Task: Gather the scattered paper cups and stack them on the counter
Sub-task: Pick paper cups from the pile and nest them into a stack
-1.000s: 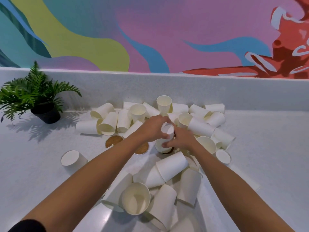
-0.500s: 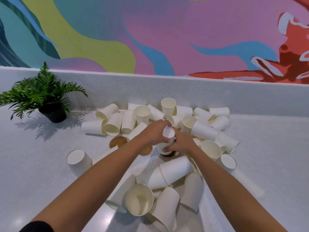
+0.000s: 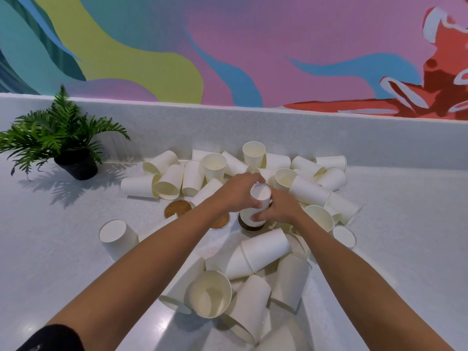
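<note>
An upturned paper cup (image 3: 260, 193) is being gripped from both sides: the fingers of the left hand (image 3: 235, 193) are being curled round its upper part, those of the right hand (image 3: 281, 211) round its lower part. The cup is being held over a dark round coaster (image 3: 250, 227) in the middle of the white desk (image 3: 405, 224). Loose cups (image 3: 264, 249) are being left scattered all around it, some upright, most on their sides. A potted fern (image 3: 63, 138) is standing at the far left.

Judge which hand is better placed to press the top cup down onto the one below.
Left, probably: the left hand grips the upturned top cup from above, while the right hand holds the lower cup beneath it.
</note>
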{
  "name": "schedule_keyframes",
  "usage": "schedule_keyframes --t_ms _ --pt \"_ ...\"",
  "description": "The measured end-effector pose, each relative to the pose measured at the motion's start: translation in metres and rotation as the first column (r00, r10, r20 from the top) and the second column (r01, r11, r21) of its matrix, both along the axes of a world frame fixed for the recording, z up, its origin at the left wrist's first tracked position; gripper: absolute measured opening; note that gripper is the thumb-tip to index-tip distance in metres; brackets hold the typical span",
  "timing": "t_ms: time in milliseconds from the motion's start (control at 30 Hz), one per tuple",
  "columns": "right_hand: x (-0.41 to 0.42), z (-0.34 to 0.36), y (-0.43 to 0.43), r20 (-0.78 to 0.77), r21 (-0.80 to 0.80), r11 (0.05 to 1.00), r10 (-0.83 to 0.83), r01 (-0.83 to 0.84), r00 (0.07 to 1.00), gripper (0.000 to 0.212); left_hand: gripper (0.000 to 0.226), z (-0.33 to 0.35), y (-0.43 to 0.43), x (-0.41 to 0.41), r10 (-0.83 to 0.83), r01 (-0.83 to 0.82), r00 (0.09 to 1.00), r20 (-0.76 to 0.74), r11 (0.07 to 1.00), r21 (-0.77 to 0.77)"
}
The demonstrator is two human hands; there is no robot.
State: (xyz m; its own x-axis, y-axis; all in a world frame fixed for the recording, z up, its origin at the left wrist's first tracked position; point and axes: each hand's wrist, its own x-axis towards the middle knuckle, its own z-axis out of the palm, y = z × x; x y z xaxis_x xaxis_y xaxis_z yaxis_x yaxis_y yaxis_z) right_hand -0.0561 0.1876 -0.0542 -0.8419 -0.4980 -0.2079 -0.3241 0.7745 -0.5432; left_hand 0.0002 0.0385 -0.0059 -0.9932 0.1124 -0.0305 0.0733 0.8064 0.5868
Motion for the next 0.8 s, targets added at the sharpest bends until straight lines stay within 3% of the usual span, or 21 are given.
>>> schedule_keyframes --t_ms 400,800 --pt "0.011 -0.001 0.001 -0.049 0.054 0.999 0.007 -0.004 0.999 0.079 0.064 -0.008 -0.004 0.003 -0.014 0.015 0.999 0.031 0.999 -0.051" --pt "-0.006 0.034 0.012 0.099 0.209 0.974 0.074 -0.094 0.992 0.072 0.076 -0.009 -0.029 0.005 0.028 -0.027 0.998 0.051 1.0 -0.013"
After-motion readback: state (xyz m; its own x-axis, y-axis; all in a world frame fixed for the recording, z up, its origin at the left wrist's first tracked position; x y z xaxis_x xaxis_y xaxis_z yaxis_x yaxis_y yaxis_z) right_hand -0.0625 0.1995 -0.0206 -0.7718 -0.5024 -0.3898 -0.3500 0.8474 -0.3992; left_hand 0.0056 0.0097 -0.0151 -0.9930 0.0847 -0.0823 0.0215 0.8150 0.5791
